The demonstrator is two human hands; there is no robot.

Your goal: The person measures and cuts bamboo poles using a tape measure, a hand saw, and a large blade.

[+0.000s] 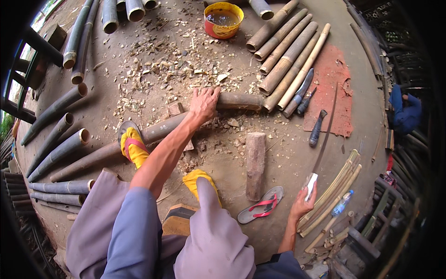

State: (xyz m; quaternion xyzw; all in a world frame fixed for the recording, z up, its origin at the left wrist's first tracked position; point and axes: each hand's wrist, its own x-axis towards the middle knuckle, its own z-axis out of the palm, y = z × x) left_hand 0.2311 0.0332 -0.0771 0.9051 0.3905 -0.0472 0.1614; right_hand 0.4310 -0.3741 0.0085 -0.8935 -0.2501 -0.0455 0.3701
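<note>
A long dark bamboo pole (239, 101) lies across the ground in front of me. My left hand (204, 103) rests over it with the fingers curled round its far side. Beneath my left forearm, a yellow-socked foot in a flip-flop (134, 143) stands against the same pole. On the right, my right hand (304, 201) is closed round the white handle of a long machete (325, 135). Its thin dark blade points away from me, beside a red mat (330, 88). The second yellow-socked foot (200, 182) has no flip-flop on it.
A wooden block (255, 165) and a loose flip-flop (262, 204) lie between my hands. Knives (317, 129) lie by the mat. Bamboo poles (290, 58) line both sides, and split strips (332, 193) lie right. A bucket (223, 21) stands beyond wood chips. Another person (406, 109) is far right.
</note>
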